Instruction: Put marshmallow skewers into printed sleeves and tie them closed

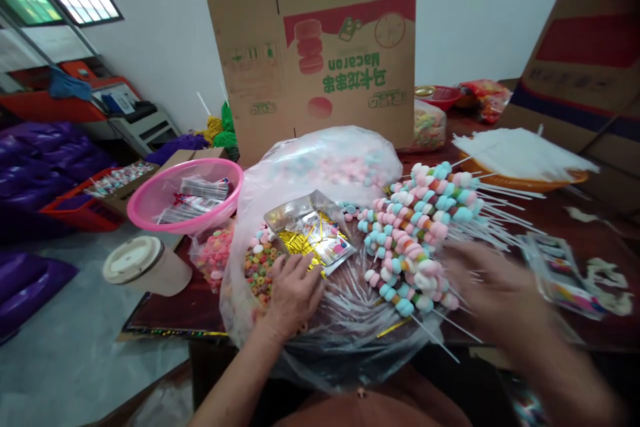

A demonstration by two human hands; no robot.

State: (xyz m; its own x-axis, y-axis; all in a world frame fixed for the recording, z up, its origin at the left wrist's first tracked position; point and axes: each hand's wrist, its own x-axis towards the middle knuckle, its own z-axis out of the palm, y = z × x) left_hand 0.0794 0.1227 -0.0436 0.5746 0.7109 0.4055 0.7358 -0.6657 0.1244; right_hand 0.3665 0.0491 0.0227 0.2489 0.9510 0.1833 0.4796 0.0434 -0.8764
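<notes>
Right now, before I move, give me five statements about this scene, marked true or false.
1. The left hand is near the thin shiny gold strips. True.
2. The pink plastic basket is empty. False: the basket holds flat packets.
3. The pale, cylindrical cup has no lid. False: the cup has a whitish lid on.
4. The brown cardboard box shows its printing upside down. True.
5. The blurred right hand is beside the pink, white and blue marshmallow skewers. True.

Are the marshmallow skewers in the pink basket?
No, the pink basket holds flat packets, while the marshmallow skewers lie heaped beside the blurred right hand.
</notes>
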